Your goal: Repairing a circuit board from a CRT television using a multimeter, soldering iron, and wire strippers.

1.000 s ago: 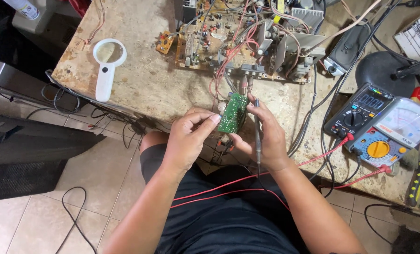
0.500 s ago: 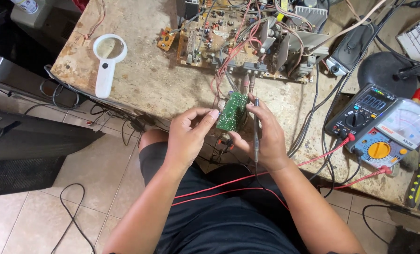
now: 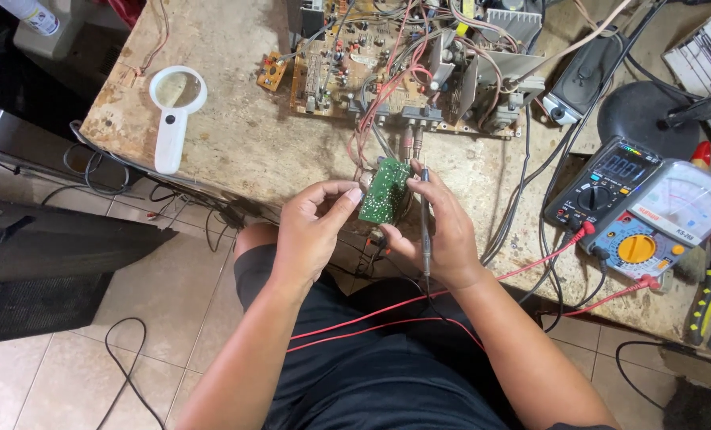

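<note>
- Small green circuit board [image 3: 384,191] is held up in the air just off the near edge of the workbench [image 3: 244,143], between both hands, above the person's lap.
- Board's long axis runs roughly up-down in the head view, tilted a little so its top leans to the right; its green face is toward the camera.
- Left hand [image 3: 311,231] sits to the board's left; thumb and forefinger closed in a pinch on the board's lower left edge, remaining fingers curled loosely.
- Right hand [image 3: 443,235] sits to the board's right and slightly below, fingers wrapped around a thin dark test probe [image 3: 425,219]; whether it also props the board from behind, cannot tell.
- Probe shaft stands nearly upright, almost parallel to the board's long axis, its tip up near the board's top right corner; tip contact with the board too small to tell.
- Both hands are equally close to the board; the left one visibly carries it.
- Thin wires run up from the board's top toward the big open chassis board [image 3: 403,72] lying on the bench just beyond.
- Red test leads [image 3: 483,287] trail across the lap to the right, to the digital multimeter [image 3: 602,187] and the analogue meter [image 3: 666,219] side by side.
- White magnifying glass [image 3: 174,111] lies well apart on the left; pliers [image 3: 709,299] at the far right edge.
</note>
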